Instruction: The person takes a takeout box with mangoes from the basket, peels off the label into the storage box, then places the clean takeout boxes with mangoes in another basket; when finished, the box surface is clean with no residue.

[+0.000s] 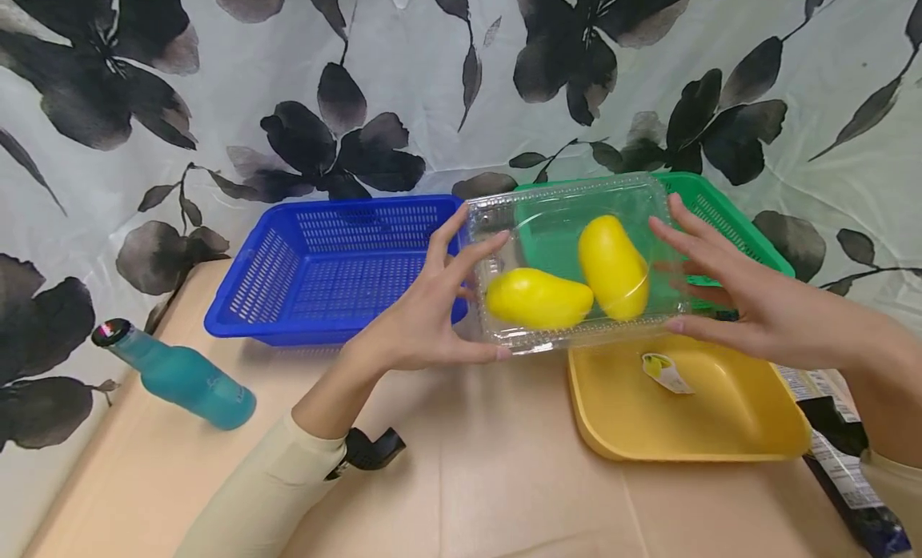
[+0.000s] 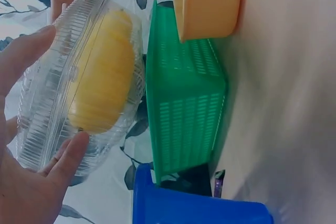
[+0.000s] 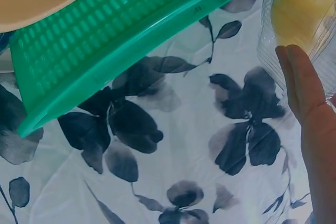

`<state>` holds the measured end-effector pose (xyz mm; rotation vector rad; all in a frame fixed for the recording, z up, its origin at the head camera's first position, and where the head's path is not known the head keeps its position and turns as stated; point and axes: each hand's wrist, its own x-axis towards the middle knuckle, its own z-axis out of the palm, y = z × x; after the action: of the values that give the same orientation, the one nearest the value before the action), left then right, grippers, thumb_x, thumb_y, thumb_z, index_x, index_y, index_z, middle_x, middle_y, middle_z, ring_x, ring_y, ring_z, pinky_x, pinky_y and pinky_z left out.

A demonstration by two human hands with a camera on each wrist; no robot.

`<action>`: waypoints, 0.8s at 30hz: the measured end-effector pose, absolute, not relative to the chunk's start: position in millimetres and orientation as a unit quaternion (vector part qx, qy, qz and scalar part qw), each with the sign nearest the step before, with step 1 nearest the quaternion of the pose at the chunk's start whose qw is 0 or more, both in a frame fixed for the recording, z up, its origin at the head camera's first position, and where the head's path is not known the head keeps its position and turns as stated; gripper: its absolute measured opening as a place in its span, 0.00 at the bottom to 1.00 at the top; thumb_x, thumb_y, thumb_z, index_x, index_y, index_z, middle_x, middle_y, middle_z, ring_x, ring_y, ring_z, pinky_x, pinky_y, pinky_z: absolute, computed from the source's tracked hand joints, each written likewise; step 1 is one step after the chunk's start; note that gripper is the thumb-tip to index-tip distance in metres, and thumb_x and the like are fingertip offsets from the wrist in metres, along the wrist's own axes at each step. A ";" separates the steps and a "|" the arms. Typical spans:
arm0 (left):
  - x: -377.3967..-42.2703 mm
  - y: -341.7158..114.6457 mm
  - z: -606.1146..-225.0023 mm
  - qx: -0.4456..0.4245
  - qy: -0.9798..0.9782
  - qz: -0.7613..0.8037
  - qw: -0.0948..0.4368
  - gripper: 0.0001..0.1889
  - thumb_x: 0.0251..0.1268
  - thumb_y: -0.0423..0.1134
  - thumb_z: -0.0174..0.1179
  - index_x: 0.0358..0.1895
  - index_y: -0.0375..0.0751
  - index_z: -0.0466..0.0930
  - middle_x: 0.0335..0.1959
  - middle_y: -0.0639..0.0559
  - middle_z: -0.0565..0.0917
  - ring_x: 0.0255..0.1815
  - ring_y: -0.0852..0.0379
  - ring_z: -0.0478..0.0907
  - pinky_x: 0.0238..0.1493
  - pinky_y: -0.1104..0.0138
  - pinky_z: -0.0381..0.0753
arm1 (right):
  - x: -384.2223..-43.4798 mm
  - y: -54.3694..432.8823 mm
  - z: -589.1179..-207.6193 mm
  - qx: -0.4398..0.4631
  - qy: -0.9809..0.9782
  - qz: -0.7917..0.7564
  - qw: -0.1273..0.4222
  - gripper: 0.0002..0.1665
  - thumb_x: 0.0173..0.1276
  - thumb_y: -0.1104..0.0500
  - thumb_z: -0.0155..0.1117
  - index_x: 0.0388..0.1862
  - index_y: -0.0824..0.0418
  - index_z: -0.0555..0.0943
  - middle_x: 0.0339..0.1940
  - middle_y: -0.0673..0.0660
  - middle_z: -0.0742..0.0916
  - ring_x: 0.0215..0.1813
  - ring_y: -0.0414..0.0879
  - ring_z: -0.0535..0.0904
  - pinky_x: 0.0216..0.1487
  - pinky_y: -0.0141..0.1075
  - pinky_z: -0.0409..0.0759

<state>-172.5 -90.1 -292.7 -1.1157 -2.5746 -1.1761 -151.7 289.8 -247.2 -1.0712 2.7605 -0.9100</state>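
Observation:
A clear plastic clamshell container (image 1: 533, 222) with its lid down is held up above the table, tilted toward the head camera. Inside lie two yellow mangoes, one on its side (image 1: 539, 299) and one more upright (image 1: 614, 268). My left hand (image 1: 425, 310) grips the container's left end, thumb at the lower edge and fingers spread along the side and top. At the right end, my right hand (image 1: 756, 290) holds it between thumb and long, nearly straight fingers. In the left wrist view a mango (image 2: 105, 72) shows through the ribbed wall.
Behind stand a blue basket (image 1: 288, 326) and a green basket (image 1: 742, 222), partly covered by the container. An orange-yellow tray (image 1: 612, 430) with a small fruit tag (image 1: 666, 372) sits in front. A teal bottle (image 1: 194, 386) is at left, a dark printed packet (image 1: 843, 470) at right.

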 end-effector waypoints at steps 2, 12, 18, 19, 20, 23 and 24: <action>-178.5 -84.3 -291.9 -0.365 -0.843 -0.393 0.052 0.61 0.45 0.51 0.83 0.83 0.62 0.53 0.84 0.61 0.25 0.51 0.55 0.79 0.56 0.62 0.84 | -157.8 293.3 -246.1 -0.344 0.888 -0.304 0.022 0.68 0.62 0.72 0.75 0.87 0.45 0.42 0.86 0.48 0.36 0.71 0.21 0.64 0.59 0.14 0.67; -208.0 -53.4 -296.3 -0.344 -0.817 -0.455 0.087 0.54 0.52 0.44 0.81 0.82 0.52 0.56 0.83 0.49 0.42 0.58 0.53 0.73 0.62 0.62 0.81 | -190.6 312.6 -247.7 -0.315 0.887 -0.337 0.027 0.66 0.65 0.71 0.72 0.87 0.42 0.40 0.85 0.43 0.33 0.71 0.25 0.66 0.59 0.13 0.66; -225.0 -30.2 -296.5 -0.320 -0.821 -0.470 0.053 0.50 0.57 0.46 0.77 0.81 0.54 0.57 0.83 0.48 0.46 0.60 0.54 0.74 0.65 0.61 0.79 | -209.5 332.6 -251.9 -0.282 0.891 -0.353 0.043 0.65 0.67 0.71 0.70 0.86 0.39 0.39 0.84 0.41 0.32 0.65 0.19 0.67 0.56 0.13 0.67; -227.5 -26.2 -296.9 -0.318 -0.821 -0.471 0.048 0.50 0.57 0.46 0.77 0.82 0.53 0.57 0.83 0.47 0.46 0.60 0.53 0.74 0.65 0.61 0.79 | -212.8 335.8 -252.9 -0.281 0.890 -0.356 0.045 0.65 0.67 0.72 0.69 0.86 0.40 0.40 0.85 0.42 0.33 0.64 0.18 0.67 0.55 0.13 0.68; -229.9 -22.3 -297.4 -0.316 -0.822 -0.471 0.044 0.50 0.58 0.46 0.77 0.82 0.52 0.57 0.83 0.46 0.46 0.59 0.53 0.75 0.64 0.61 0.79 | -216.1 338.6 -253.9 -0.279 0.890 -0.359 0.046 0.65 0.67 0.73 0.69 0.86 0.40 0.40 0.85 0.42 0.33 0.64 0.18 0.67 0.54 0.13 0.70; -235.7 -12.1 -298.3 -0.309 -0.829 -0.466 0.033 0.49 0.59 0.47 0.75 0.82 0.50 0.56 0.84 0.44 0.45 0.60 0.52 0.75 0.63 0.63 0.80 | -226.4 346.3 -257.2 -0.272 0.889 -0.364 0.050 0.63 0.68 0.74 0.67 0.87 0.42 0.41 0.85 0.43 0.34 0.64 0.18 0.67 0.50 0.16 0.75; -237.7 -9.0 -298.7 -0.306 -0.831 -0.464 0.030 0.49 0.60 0.47 0.75 0.82 0.51 0.56 0.84 0.44 0.45 0.60 0.52 0.75 0.62 0.64 0.80 | -229.4 348.5 -258.2 -0.269 0.891 -0.363 0.053 0.63 0.68 0.74 0.66 0.87 0.42 0.41 0.86 0.44 0.34 0.63 0.19 0.67 0.49 0.18 0.77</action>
<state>-237.7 -9.0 -298.7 -0.9436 -2.5618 -1.4305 -229.4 348.5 -258.2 -0.8167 2.7077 -1.1039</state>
